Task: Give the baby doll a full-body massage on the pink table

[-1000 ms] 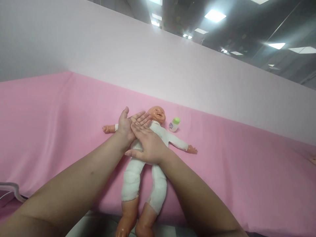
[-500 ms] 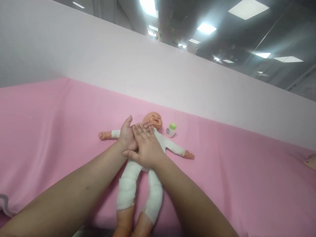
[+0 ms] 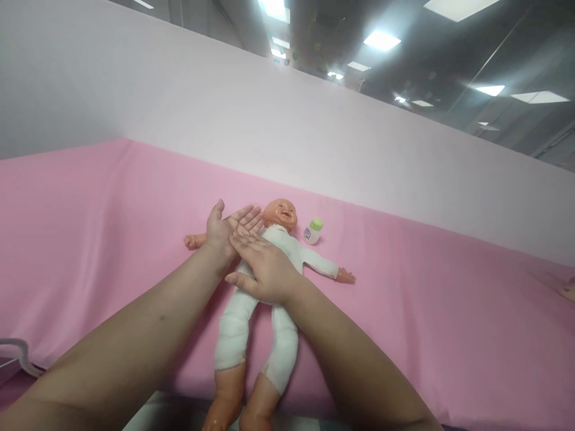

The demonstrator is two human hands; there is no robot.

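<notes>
A baby doll [image 3: 281,335] with a white cloth body lies on its back on the pink sheet [image 3: 404,311], arms spread. Over its chest and right arm, my left hand [image 3: 231,230] is turned palm up with the fingers stretched out. My right hand [image 3: 265,266] lies palm down, its fingers extended, the fingertips resting on the left palm near the wrist. Both hands hide part of the doll's torso. Beside the doll's head stands a small bottle [image 3: 312,232] with a green cap, touched by neither hand.
A white partition [image 3: 287,126] rises along the far edge of the pink sheet. Part of another doll-like object [image 3: 568,292] shows at the right edge. A grey curved tube [image 3: 22,350] is at the lower left.
My right hand has slid back along my left palm toward the wrist, uncovering the left fingers. My left hand has shifted slightly left and away. The doll and bottle stay in place.
</notes>
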